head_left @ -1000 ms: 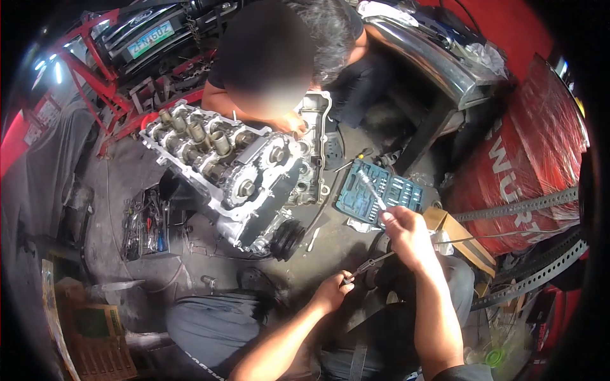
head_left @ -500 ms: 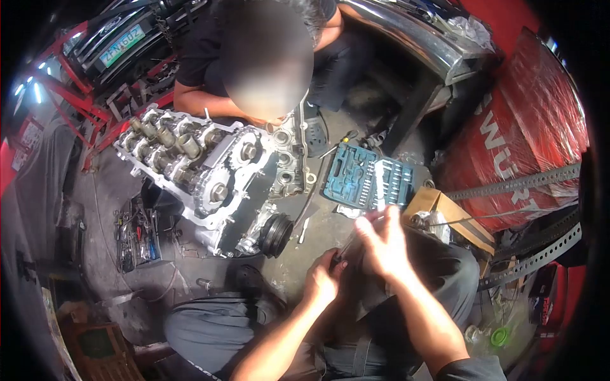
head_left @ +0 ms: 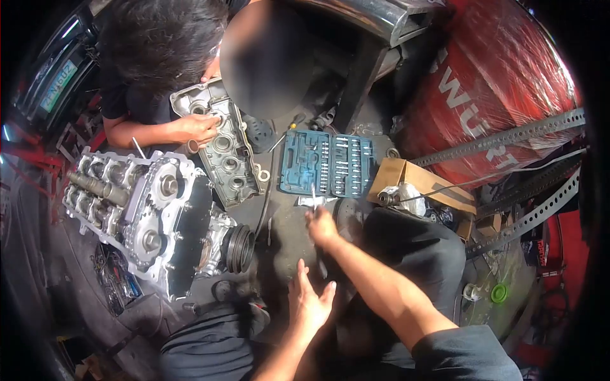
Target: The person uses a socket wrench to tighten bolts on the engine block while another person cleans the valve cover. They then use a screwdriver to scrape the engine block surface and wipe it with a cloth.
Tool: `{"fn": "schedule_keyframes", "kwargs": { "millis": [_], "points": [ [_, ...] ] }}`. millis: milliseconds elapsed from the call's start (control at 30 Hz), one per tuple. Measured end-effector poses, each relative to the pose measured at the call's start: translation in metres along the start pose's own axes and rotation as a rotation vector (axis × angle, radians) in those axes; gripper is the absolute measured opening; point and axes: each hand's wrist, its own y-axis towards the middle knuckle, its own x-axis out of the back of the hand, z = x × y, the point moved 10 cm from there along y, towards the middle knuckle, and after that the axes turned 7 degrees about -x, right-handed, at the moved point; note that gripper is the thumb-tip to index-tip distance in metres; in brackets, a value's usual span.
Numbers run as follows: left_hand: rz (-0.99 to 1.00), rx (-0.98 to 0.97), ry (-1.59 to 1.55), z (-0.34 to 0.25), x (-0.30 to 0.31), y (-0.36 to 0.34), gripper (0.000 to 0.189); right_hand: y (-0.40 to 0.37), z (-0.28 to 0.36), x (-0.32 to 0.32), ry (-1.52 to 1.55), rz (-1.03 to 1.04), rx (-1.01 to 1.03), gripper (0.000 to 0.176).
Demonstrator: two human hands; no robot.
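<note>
My right hand is closed around a slim, shiny metal tool, its narrow end pointing toward the socket set case. Blur and my fingers hide the tool's exact kind. Below and to the left, my left hand has its fingers spread, and nothing shows in it. The blue case lies open on the floor just beyond my right hand, with rows of sockets and bits in both halves. To the left stands an engine with its camshafts and timing sprockets exposed and a black pulley at its front.
Another person's hand rests on a valve cover beyond the engine. A cardboard box and perforated metal strips lie at right, before a red plastic-wrapped drum. Hand tools lie left of the engine.
My hands have parted: the left one has opened, and the right has moved left, gripping the tool. My view has shifted right. The co-worker's head has lowered, with a hand on the valve cover.
</note>
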Motion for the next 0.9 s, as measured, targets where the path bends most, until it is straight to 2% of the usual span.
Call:
{"fn": "schedule_keyframes", "kwargs": {
  "millis": [33,67,133,200,267,400,600,667,700,767,900],
  "points": [
    [-0.041,-0.066,-0.002,-0.004,0.006,-0.005,0.082,0.017,0.008,0.014,-0.023,-0.023,-0.022,0.033],
    [-0.012,-0.035,-0.06,-0.004,0.007,-0.007,0.082,0.037,0.019,0.03,-0.044,-0.045,-0.042,0.032],
    [0.045,0.027,-0.173,-0.002,0.01,-0.009,0.08,0.079,0.034,0.045,-0.131,-0.046,0.115,0.029],
    [0.095,0.038,-0.125,0.016,0.0,-0.011,0.073,0.131,0.03,0.054,-0.334,-0.045,0.049,0.022],
    [0.132,0.015,0.032,0.026,-0.005,-0.007,0.067,0.168,0.031,0.061,-0.476,-0.037,0.101,0.036],
    [0.293,0.074,0.117,0.08,-0.038,-0.013,0.067,0.208,0.021,0.077,-0.579,-0.066,-0.042,0.067],
    [0.366,0.175,0.098,0.102,-0.054,-0.015,0.069,0.246,-0.025,0.049,-0.757,-0.161,0.011,0.079],
    [0.424,0.207,0.091,0.108,-0.066,-0.024,0.07,0.231,-0.014,0.041,-0.793,-0.163,-0.009,0.078],
    [0.471,0.198,0.093,0.105,-0.07,-0.023,0.071,0.225,-0.005,0.037,-0.8,-0.235,0.025,0.078],
    [0.555,0.177,0.094,0.095,-0.076,-0.016,0.072,0.213,0.034,0.024,-0.727,-0.29,0.235,0.062],
    [0.458,0.108,0.023,0.091,-0.08,-0.016,0.072,0.208,0.108,-0.026,-0.63,-0.174,0.524,0.03]
  ]
}}
